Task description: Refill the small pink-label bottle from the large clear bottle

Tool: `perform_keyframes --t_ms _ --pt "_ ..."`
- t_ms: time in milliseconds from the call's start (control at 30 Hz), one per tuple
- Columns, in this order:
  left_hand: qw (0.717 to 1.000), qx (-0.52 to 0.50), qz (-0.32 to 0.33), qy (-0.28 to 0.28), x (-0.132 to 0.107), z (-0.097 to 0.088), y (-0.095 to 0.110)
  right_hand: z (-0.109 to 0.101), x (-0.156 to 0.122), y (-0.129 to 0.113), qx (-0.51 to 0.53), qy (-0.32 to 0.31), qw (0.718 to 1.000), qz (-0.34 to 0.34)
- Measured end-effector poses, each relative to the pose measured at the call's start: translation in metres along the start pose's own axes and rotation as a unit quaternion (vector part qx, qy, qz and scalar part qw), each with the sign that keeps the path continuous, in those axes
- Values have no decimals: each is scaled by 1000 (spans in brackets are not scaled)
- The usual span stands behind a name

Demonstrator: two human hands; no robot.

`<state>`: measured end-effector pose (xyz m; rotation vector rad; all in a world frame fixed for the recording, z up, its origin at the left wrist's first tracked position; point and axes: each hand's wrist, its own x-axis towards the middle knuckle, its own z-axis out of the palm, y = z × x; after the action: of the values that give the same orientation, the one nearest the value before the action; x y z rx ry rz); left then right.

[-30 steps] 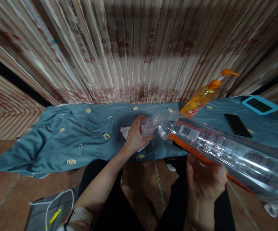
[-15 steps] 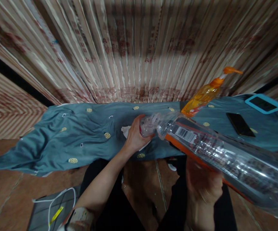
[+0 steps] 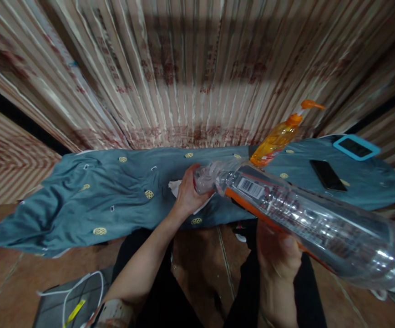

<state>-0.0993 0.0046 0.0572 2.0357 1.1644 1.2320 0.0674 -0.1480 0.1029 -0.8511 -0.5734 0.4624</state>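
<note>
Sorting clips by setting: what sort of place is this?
Probably a room at home: pleated curtains behind, a teal cloth over a low surface, with a soap bottle and phone on it.

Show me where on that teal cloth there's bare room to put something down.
The wide left stretch of the teal dotted cloth, from its crumpled end to the left hand, is bare. Right of the clear plastic bottle it is crowded: orange pump bottle, black phone, blue-framed screen.

Teal-clothed bench [image 3: 81, 205] carries orange pump bottle [image 3: 275, 142], black phone [image 3: 327, 175], blue-framed device [image 3: 356, 147], white tissue [image 3: 174, 187].
</note>
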Motion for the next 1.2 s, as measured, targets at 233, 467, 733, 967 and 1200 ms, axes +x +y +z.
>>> perform_keyframes --t_ms 233,467,733,967,1200 --pt "1000 2 9 -3 0 1 -2 -5 0 7 16 16 1000 2" --pt "1000 12 16 1 2 4 -6 -7 -1 9 16 28 999 16" --pt "1000 14 27 2 1 7 -12 -5 -1 7 24 41 998 30" --pt "1000 3 24 -4 0 8 -12 -5 0 4 16 33 999 39" --pt "1000 7 29 -4 0 11 -17 3 3 -4 1 1 1000 31"
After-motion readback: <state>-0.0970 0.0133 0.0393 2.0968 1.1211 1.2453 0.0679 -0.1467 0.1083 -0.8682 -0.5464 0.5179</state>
